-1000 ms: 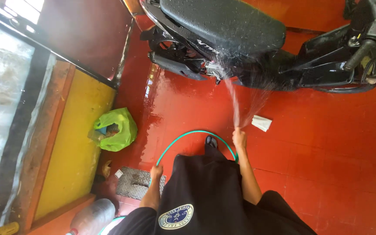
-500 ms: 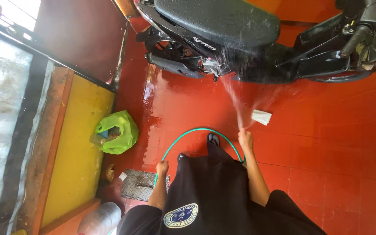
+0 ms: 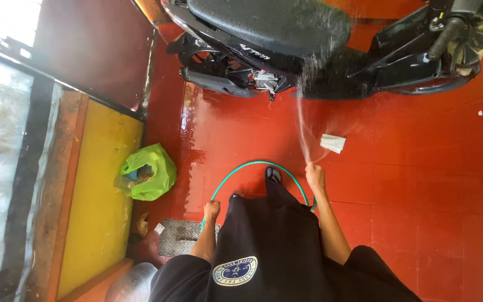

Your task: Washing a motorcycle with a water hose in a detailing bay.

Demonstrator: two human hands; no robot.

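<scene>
A thin green hose (image 3: pixel 252 164) arcs over the wet red floor between my two hands. My right hand (image 3: pixel 314 174) is closed around its end, and a jet of water shoots up from there onto the black seat of a motor scooter (image 3: pixel 286 33) at the top of the view. My left hand (image 3: pixel 212 210) grips the hose lower down, near my left knee. I stand in dark clothes; one foot in a sandal (image 3: pixel 273 175) shows under the hose loop.
A green plastic bag (image 3: pixel 147 172) lies at the foot of a yellow step (image 3: pixel 96 207) on the left. A metal grate (image 3: pixel 180 237) sits by my left hand. A white scrap (image 3: pixel 332 143) lies right of the jet. A clear bottle (image 3: pixel 132 282) is at the bottom left.
The view has shifted a little, so the scooter sits higher in the frame. The jet still hits the seat area; both hands keep their hold on the hose.
</scene>
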